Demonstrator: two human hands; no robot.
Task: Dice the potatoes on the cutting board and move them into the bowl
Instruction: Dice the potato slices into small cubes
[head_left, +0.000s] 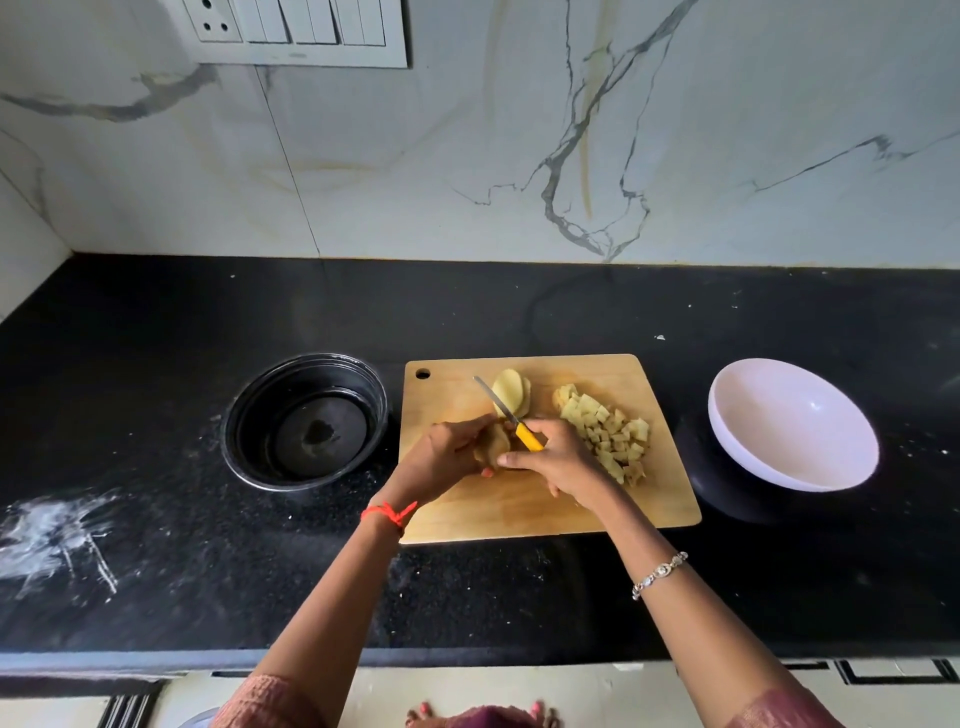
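Note:
A wooden cutting board lies on the black counter. My left hand grips a peeled potato piece above the board's middle. My right hand holds a yellow-handled knife, blade pointing up and left, and its thumb touches the same potato piece. Sliced potato halves rest behind the blade. A heap of diced potato sits on the board's right side. A white bowl, with nothing in it, stands right of the board.
A black round bowl stands left of the board with a dark residue at its bottom. White powdery smears mark the counter at the far left. A marble wall rises behind, with a switch panel at the top left.

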